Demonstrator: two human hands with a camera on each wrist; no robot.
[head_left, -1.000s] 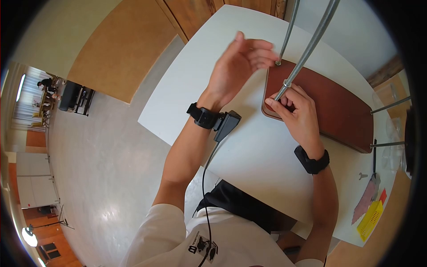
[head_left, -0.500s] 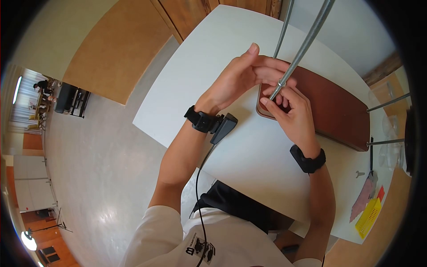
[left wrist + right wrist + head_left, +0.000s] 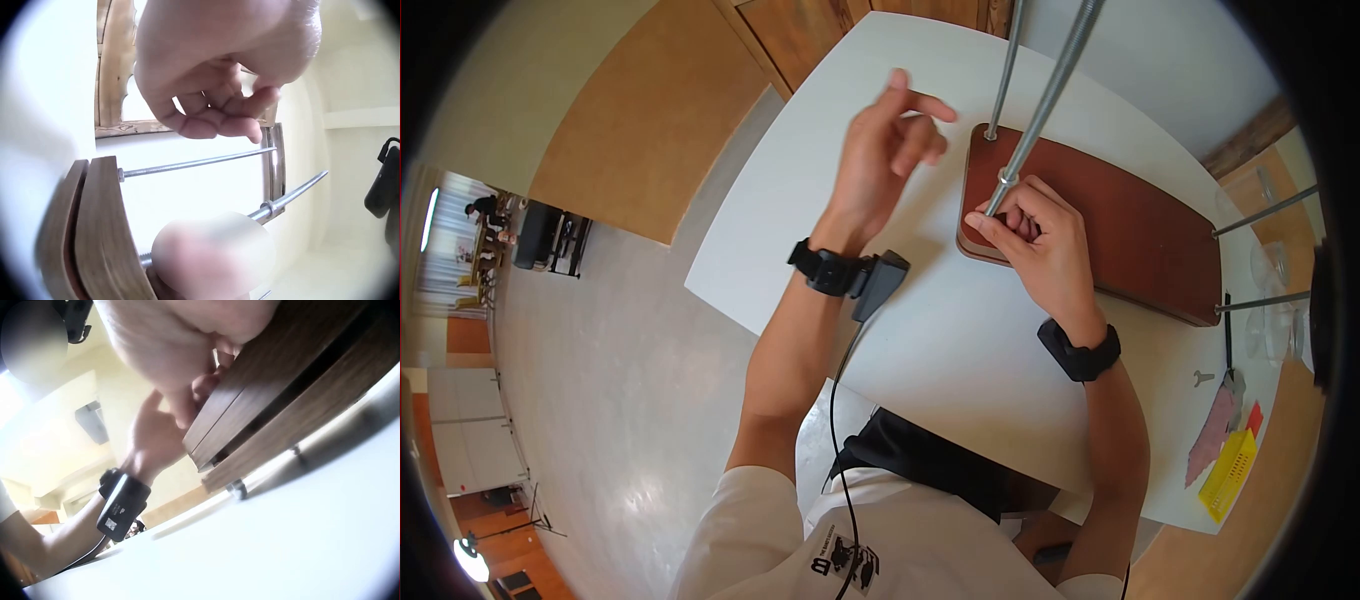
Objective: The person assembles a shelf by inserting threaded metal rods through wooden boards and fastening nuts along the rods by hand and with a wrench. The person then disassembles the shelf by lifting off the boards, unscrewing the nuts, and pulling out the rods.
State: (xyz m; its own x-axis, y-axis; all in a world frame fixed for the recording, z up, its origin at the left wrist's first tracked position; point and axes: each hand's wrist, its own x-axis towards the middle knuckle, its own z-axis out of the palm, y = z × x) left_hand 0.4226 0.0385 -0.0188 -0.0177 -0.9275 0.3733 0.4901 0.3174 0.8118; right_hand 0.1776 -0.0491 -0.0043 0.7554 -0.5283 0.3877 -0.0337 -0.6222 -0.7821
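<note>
While the white table (image 3: 900, 330) bears the red-brown boards (image 3: 1145, 225), a threaded rod (image 3: 1046, 100) rises at their corner; the left hand (image 3: 874, 165) hangs apart, index out, others curled; the right hand (image 3: 1052, 255) pinches the rod below its nut (image 3: 1008, 178); steadiness there should limit wobble.

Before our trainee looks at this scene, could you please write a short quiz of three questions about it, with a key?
1. Multiple choice: What do the fingers of the right hand hold?
a) a wrench
b) a metal rod
c) a yellow basket

2. True or false: The left hand touches neither the reddish-brown board nor any rod.

3. Fill in the number: In the head view, ____ metal rods rise from the board.

Key: 1 b; 2 true; 3 four.
</note>
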